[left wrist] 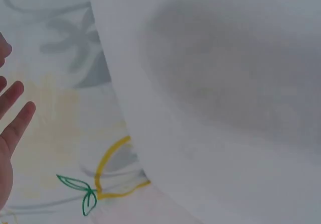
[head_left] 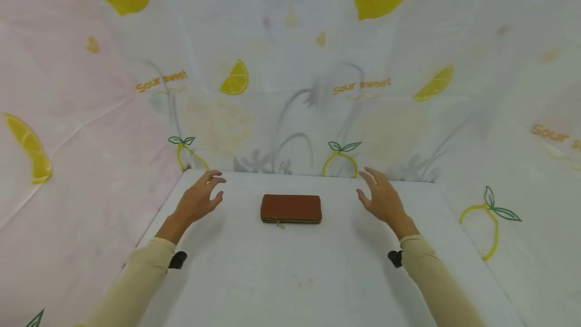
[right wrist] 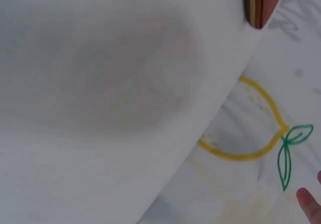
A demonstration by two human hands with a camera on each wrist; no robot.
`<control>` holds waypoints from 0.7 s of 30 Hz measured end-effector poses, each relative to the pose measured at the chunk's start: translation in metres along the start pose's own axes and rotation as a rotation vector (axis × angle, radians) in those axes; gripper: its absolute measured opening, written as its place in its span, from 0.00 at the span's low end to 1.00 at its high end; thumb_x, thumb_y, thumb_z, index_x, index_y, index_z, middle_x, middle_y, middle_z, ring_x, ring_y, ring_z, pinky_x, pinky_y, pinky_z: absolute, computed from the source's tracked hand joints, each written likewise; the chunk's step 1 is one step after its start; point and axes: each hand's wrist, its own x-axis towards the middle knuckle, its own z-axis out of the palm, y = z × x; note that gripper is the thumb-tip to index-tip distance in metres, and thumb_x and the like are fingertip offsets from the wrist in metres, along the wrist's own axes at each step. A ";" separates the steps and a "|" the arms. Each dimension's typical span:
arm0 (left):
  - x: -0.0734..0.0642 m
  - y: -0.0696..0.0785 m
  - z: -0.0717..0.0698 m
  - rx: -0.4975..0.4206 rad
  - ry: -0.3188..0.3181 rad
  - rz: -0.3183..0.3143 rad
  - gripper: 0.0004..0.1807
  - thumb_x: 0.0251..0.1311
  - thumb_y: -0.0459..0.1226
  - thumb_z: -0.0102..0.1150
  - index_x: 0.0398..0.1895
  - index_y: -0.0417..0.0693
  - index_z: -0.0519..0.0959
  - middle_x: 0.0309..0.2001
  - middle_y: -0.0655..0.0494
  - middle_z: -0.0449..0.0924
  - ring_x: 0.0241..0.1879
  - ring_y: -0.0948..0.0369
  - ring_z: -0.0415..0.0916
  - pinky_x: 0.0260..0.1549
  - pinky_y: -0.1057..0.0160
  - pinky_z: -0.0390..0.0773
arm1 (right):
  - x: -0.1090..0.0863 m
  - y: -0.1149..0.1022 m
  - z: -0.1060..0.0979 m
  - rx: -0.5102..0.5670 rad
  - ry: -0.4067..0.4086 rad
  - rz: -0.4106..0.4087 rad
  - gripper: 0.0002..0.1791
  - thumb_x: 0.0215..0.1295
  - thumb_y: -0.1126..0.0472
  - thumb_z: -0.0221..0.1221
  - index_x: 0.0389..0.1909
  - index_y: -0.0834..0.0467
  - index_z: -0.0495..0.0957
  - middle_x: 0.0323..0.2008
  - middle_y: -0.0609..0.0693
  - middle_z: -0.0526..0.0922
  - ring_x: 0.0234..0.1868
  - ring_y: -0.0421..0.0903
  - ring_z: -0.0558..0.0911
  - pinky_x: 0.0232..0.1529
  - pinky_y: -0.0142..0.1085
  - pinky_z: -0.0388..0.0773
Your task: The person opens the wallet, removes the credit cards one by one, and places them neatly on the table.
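Observation:
A brown zip-around wallet lies flat on the white table, its zipper edge and dangling metal pull facing me. To its left my left hand hovers over the table with relaxed, slightly bent fingers and holds nothing. On the other side my right hand is held up in the same way, fingers apart and nothing in them. Both hands are apart from the wallet. The right wrist view catches one corner of the wallet at the top. Only some fingers show at the left edge of the left wrist view.
The white tabletop runs back to a hanging cloth printed with lemons and lettering. More of this cloth encloses the table at left and right. Dark wrist cameras sit under both sleeves. Soft arm shadows fall on the table.

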 end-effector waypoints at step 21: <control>0.008 0.074 0.101 -0.153 -0.435 -0.021 0.34 0.48 0.33 0.76 0.61 0.36 0.76 0.65 0.40 0.69 0.58 0.44 0.74 0.53 0.49 0.75 | 0.001 -0.077 0.106 0.149 -0.653 0.036 0.35 0.59 0.61 0.69 0.68 0.59 0.69 0.69 0.58 0.64 0.69 0.56 0.65 0.64 0.47 0.66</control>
